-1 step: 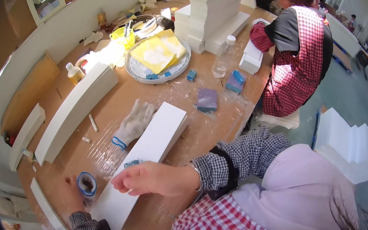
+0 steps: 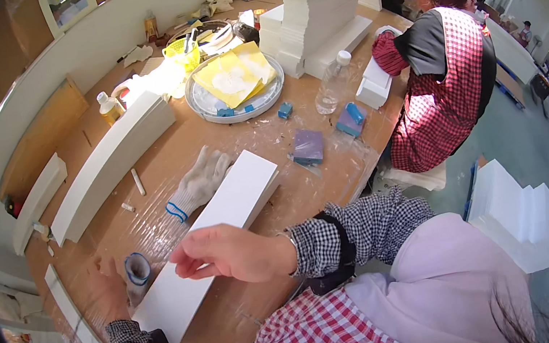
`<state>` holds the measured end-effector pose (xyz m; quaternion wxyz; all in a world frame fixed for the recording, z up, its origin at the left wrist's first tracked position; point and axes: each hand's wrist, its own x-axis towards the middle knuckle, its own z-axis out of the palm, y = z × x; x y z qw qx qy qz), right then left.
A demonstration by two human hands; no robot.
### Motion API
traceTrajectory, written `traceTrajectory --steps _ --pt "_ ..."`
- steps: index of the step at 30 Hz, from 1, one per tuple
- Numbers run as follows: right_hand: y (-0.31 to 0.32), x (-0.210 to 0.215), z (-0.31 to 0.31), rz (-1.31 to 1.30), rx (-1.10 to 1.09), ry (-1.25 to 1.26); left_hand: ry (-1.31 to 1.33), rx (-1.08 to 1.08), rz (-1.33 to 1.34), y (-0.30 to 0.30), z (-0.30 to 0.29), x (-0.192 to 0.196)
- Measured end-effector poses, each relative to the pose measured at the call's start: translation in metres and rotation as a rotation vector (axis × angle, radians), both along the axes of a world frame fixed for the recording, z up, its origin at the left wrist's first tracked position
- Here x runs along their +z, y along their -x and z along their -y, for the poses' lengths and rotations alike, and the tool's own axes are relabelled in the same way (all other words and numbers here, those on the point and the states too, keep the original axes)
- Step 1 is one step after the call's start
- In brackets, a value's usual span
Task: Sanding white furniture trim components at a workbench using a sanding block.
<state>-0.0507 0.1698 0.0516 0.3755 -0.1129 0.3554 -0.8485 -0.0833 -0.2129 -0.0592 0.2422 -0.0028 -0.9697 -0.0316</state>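
My left hand point(image 2: 108, 287) is at the near left of the workbench, fingers raised and apart. Right beside it stands a rounded greyish thing with a blue rim point(image 2: 136, 268), whose open mouth faces up; I cannot tell whether it is a glove cuff or a cup. Across the middle of the bench lies a long white board point(image 2: 238, 191). Over its near part is my right hand point(image 2: 230, 254), fingers curled in; whatever they may hold is hidden. An off-white knit glove point(image 2: 201, 178) with a blue-edged cuff lies flat just beyond the board.
Purple-and-blue blocks point(image 2: 307, 146), a clear bottle point(image 2: 334, 84) and a round tray point(image 2: 240, 111) with yellow sheets are farther off. Curved white pieces point(image 2: 113, 164) stand at left; white blocks point(image 2: 325, 23) are stacked behind. A co-worker point(image 2: 436, 69) handles a white piece at right.
My right hand has lifted slightly and its fingers curl more. The blue-rimmed thing has shifted right. A small blue block on the board is now out of sight. My left hand's fingers have spread.
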Motion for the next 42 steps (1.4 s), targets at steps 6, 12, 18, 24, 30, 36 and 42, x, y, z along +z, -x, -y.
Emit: traceTrajectory --steps 6,12,18,24,30,36,42 --pt "0.021 0.020 -0.008 0.189 -0.085 0.451 -1.326 -0.673 -0.287 -0.054 -0.141 0.086" --pt "0.015 0.022 -0.017 0.201 0.006 0.585 -0.269 -1.026 -0.109 -0.096 -0.190 0.127" --pt "0.017 0.021 -0.031 0.136 0.060 0.622 0.130 -1.175 0.041 -0.090 -0.192 0.134" --pt "0.003 0.027 -0.047 0.113 0.096 0.600 0.170 -1.201 -0.065 -0.092 -0.187 0.128" --pt "0.002 0.026 -0.040 0.104 0.150 0.636 0.209 -1.200 -0.069 -0.098 -0.183 0.127" --pt "0.000 0.027 -0.041 0.083 0.134 0.568 0.353 -1.161 -0.029 -0.104 -0.181 0.134" --pt "0.000 0.025 -0.040 0.069 0.166 0.579 0.380 -1.188 -0.044 -0.103 -0.184 0.135"
